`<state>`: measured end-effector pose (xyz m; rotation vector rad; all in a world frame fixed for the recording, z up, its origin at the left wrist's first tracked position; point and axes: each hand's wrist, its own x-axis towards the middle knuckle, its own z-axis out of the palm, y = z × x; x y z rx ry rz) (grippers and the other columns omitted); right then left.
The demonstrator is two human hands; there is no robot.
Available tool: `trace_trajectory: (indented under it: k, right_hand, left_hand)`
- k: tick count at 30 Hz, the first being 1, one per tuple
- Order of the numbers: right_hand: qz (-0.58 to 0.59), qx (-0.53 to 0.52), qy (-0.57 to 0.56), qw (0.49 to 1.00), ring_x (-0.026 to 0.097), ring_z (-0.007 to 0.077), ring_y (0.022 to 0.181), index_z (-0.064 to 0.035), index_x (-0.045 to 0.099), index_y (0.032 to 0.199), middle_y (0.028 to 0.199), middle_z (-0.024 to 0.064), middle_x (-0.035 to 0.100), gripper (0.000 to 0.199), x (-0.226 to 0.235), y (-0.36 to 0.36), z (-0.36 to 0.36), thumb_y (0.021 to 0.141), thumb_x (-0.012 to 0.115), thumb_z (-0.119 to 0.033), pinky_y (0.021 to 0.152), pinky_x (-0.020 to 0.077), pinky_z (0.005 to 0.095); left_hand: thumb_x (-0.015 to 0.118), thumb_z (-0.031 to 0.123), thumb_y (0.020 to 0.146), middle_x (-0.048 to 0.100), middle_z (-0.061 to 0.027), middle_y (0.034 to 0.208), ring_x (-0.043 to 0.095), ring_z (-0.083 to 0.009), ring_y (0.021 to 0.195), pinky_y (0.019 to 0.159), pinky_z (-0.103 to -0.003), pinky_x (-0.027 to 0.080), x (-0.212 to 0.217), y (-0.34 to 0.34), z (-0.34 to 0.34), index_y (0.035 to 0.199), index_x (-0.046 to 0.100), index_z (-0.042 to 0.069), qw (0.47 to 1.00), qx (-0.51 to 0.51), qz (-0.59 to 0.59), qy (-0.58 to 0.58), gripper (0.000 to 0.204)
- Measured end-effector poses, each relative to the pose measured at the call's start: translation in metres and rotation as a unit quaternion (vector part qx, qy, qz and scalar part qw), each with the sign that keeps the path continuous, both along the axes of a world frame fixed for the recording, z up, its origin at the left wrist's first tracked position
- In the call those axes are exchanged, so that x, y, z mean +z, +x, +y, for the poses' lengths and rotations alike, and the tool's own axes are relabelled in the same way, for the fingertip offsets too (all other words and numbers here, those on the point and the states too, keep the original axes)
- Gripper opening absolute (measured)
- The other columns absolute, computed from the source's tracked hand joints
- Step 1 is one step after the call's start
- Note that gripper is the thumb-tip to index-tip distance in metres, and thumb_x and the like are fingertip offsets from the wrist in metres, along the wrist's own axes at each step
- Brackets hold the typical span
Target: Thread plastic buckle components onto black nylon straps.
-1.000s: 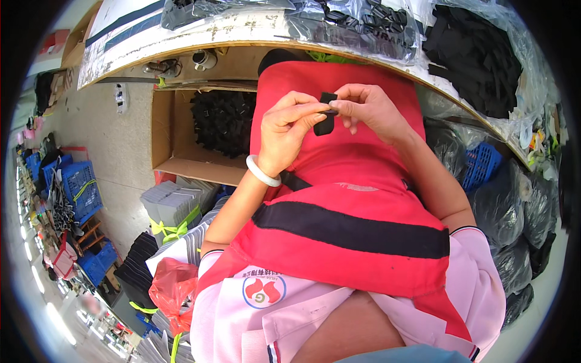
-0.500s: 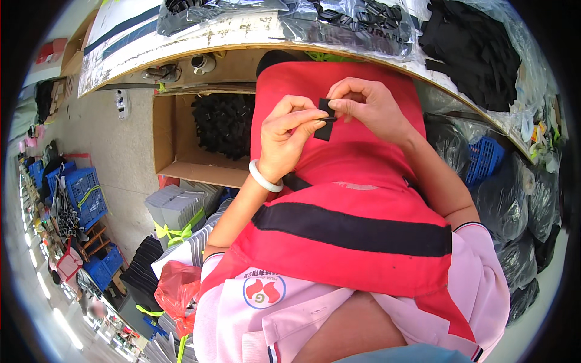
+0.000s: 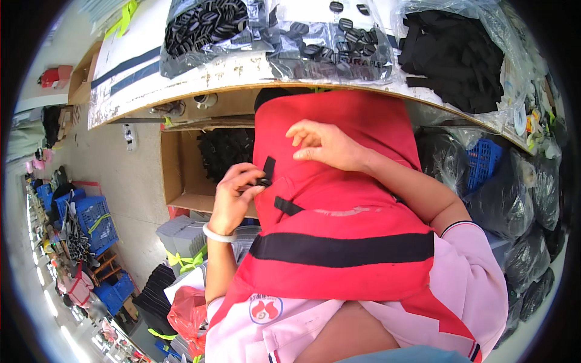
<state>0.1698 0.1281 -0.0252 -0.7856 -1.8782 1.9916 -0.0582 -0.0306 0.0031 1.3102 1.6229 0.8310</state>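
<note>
My left hand (image 3: 233, 196) is closed, its thumb and fingertips pinching a small black buckle with a short black webbing strip (image 3: 269, 169) that sticks up past the fingers. It hangs at the left side of my red apron (image 3: 351, 181), close to an open cardboard box (image 3: 181, 201). Black pieces (image 3: 227, 151) are heaped inside that box. Over the apron my right hand (image 3: 327, 145) floats with loosely bent fingers apart and nothing in them. Another short black strip (image 3: 287, 206) lies on the apron below the left hand.
Ahead stands a worktable (image 3: 133, 91) with a clear bag of black buckles (image 3: 206, 27), a flattened bag with loose buckles (image 3: 345, 48), and a pile of black webbing strips (image 3: 454, 60). Grey folded stacks (image 3: 181, 237) sit at my left. Dark plastic bags (image 3: 508, 181) and a blue basket (image 3: 482, 162) stand at right.
My hands have come apart. The left moved left and down toward the box with the buckle and strip; the right let go and moved slightly left and down. The view shows more of the tabletop.
</note>
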Motion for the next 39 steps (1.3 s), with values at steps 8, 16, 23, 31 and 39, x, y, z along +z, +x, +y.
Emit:
trace_trajectory:
  k: [8,16,23,31,39]
  right_hand:
    - [-0.103,0.086,0.066,0.989,0.067,0.0210,0.088,-0.0021,0.062,0.109,0.096,0.0118,0.069,0.024,-0.010,0.013,0.012,0.089,0.066,-0.014,0.079,0.0517,0.0334]
    - [-0.118,0.109,0.065,0.985,0.067,0.0261,0.087,-0.0009,0.064,0.101,0.091,0.0142,0.069,0.020,-0.028,0.028,0.014,0.087,0.065,-0.015,0.077,0.0514,0.0365]
    - [-0.111,0.123,0.054,0.985,0.067,0.0254,0.088,-0.0016,0.065,0.100,0.091,0.0131,0.069,0.019,-0.036,0.031,0.018,0.088,0.063,-0.017,0.077,0.0506,0.0358]
    - [-0.107,0.104,0.042,0.988,0.067,0.0233,0.084,-0.0017,0.065,0.097,0.089,0.0122,0.069,0.018,-0.066,0.035,0.025,0.087,0.063,-0.017,0.076,0.0507,0.0349]
    - [-0.107,0.068,0.035,0.991,0.067,0.0222,0.080,-0.0025,0.067,0.091,0.085,0.0125,0.069,0.015,-0.098,0.035,0.035,0.084,0.064,-0.016,0.075,0.0510,0.0341]
  left_hand:
    - [0.064,0.010,0.092,0.057,-0.0090,0.113,0.064,-0.0143,0.080,0.062,-0.025,0.055,-0.017,-0.003,0.118,0.130,0.052,-0.001,0.971,0.182,-0.143,0.059,0.042]
    - [0.065,0.003,0.088,0.064,-0.0048,0.080,0.059,-0.0102,0.055,0.048,-0.024,0.049,0.001,0.068,0.243,0.097,0.068,-0.001,0.972,0.115,-0.089,0.183,0.011]
    - [0.065,0.006,0.090,0.064,-0.0044,0.085,0.059,-0.0094,0.058,0.049,-0.022,0.048,0.029,0.051,0.226,0.098,0.065,-0.003,0.975,0.161,-0.099,0.112,0.012]
    - [0.063,-0.002,0.085,0.059,-0.0114,0.108,0.059,-0.0178,0.087,0.075,-0.026,0.048,0.048,0.069,0.231,0.114,0.064,0.004,0.939,0.059,0.176,0.290,0.030]
    - [0.064,0.033,0.088,0.053,-0.0293,0.127,0.052,-0.0457,0.116,0.101,-0.044,0.041,-0.032,0.098,0.391,0.129,0.054,0.004,0.910,-0.048,0.287,0.296,0.051]
